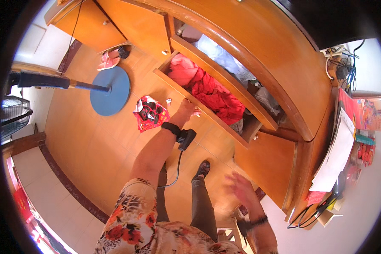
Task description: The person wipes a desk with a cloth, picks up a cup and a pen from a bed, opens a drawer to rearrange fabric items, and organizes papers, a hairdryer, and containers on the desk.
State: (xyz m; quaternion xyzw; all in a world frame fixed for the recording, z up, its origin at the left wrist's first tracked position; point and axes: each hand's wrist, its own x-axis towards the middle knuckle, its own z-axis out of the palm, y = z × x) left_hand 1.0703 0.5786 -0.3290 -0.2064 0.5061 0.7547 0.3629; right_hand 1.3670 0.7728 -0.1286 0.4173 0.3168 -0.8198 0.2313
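My left hand (188, 109) is at the outer face of a pulled-out wooden drawer (203, 111), near the middle of its front. Its fingers are bent and partly hidden, so its grip is unclear. Crumpled red and pink cloth (209, 90) fills that drawer. Above it, a second drawer (223, 81) is partly out and holds white and pale-blue items (220, 52) and clear plastic (268, 100). My right hand (239, 187), blurred, hangs over the floor with fingers apart and nothing visible in it. Both wrists wear black straps; the left one carries a small cabled device (186, 139).
On the tiled floor lies an opened red printed packet (150, 112) with dark contents. A round blue stand base (110, 92) and pink slippers (108, 62) are farther left. A cabinet door (266, 168) adjoins the drawers. Papers (333, 152) and cables (346, 71) lie at right.
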